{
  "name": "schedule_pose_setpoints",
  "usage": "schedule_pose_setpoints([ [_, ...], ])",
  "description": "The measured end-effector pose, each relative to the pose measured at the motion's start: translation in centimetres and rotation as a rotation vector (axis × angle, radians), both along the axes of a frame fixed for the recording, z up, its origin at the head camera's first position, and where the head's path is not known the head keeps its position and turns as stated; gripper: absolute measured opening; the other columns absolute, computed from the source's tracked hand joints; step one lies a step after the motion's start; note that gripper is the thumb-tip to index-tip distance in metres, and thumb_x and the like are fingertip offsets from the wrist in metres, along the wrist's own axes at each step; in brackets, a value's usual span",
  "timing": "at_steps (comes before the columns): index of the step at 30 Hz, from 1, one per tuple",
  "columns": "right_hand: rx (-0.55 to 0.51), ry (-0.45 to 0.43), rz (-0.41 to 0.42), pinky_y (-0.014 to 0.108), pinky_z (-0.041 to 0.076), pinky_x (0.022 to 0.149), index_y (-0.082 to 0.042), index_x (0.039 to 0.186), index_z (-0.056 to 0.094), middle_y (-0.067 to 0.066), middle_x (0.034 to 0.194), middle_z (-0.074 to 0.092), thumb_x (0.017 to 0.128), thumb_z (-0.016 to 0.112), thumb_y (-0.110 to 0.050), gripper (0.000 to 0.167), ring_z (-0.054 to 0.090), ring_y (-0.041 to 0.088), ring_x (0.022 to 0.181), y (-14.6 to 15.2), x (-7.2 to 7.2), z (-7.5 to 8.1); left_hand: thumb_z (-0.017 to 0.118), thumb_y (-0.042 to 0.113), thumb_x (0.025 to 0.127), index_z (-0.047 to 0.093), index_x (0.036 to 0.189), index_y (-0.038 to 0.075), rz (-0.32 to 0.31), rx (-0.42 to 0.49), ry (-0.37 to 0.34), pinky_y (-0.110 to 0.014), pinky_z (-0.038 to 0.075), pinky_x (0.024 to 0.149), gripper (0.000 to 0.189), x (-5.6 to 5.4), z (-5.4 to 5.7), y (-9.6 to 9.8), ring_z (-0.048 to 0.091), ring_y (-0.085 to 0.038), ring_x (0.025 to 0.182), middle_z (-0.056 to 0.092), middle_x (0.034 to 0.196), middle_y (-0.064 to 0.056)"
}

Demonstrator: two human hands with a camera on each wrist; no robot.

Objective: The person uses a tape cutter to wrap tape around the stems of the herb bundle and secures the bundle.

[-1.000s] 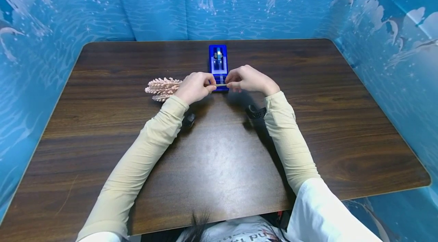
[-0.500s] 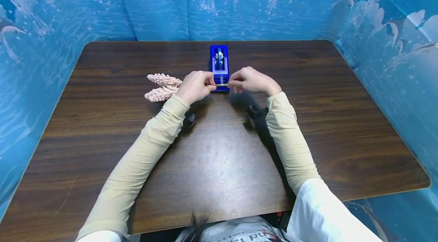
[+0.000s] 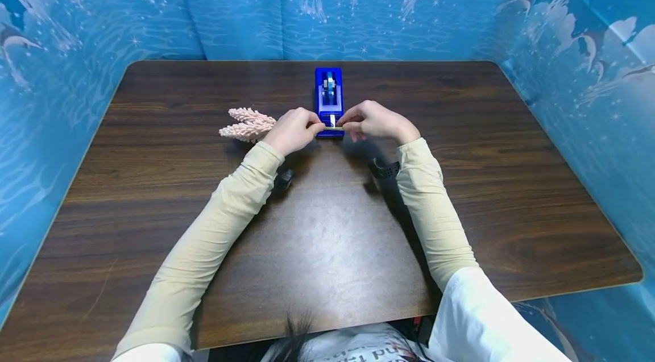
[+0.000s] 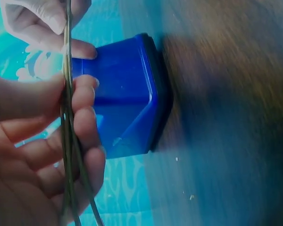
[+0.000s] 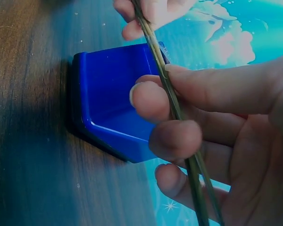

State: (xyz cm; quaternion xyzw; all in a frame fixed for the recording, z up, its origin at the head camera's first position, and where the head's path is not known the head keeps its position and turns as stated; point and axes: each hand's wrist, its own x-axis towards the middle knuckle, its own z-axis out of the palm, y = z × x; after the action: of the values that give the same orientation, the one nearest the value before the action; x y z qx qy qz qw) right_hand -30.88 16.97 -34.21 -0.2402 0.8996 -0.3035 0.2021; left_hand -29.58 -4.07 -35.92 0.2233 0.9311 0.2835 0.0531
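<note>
Head view: left grip and right grip pinch flower stems; likely light, springy; hold stems, not blossoms.

On my head feed I see dark lettering across the person's white shirt. It's upside down and partly cut off; I can't read a whole word.

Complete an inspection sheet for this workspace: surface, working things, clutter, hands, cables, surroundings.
Surface: brown wood-grain table, pale scratch toward front left.
Working things: blue tape dispenser; white tape strip at its front, contact with the stems unclear; pink flower sprays at left.
Clutter: small pale specks on the table.
Hands: left hand and right hand both pinch the stems.
Cables: nothing certain seen.
Surroundings: blue dolphin-print backdrop behind the table and along both sides.
</note>
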Motion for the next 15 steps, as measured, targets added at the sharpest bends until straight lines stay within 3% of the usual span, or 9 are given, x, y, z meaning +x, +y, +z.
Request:
schedule_pose_setpoints([
  [5,0.001,-0.031,-0.016,0.025,0.040,0.057,0.000,0.120,0.064,0.004,0.066,0.061,0.099,0.051,-0.011,0.027,0.051,0.013,0.058,-0.11,0.17,0.14,0.059,0.018,0.095,0.070,0.092,0.001,0.032,-0.012,0.016,-0.036,0.041,0.071,0.020,0.09,-0.18,0.18,0.054,-0.024,0.075,0.061,0.078,-0.007],
  [15,0.006,-0.098,-0.033,0.035,0.046,0.062,0.000,0.125,0.060,0.010,0.070,0.065,0.099,0.052,-0.011,0.029,0.055,0.023,0.060,-0.06,0.42,0.52,0.064,0.018,0.092,0.071,0.088,0.004,0.041,0.013,0.036,-0.038,0.045,0.077,0.016,0.51,0.19,0.17,0.060,-0.025,0.080,0.070,0.083,-0.008],
])
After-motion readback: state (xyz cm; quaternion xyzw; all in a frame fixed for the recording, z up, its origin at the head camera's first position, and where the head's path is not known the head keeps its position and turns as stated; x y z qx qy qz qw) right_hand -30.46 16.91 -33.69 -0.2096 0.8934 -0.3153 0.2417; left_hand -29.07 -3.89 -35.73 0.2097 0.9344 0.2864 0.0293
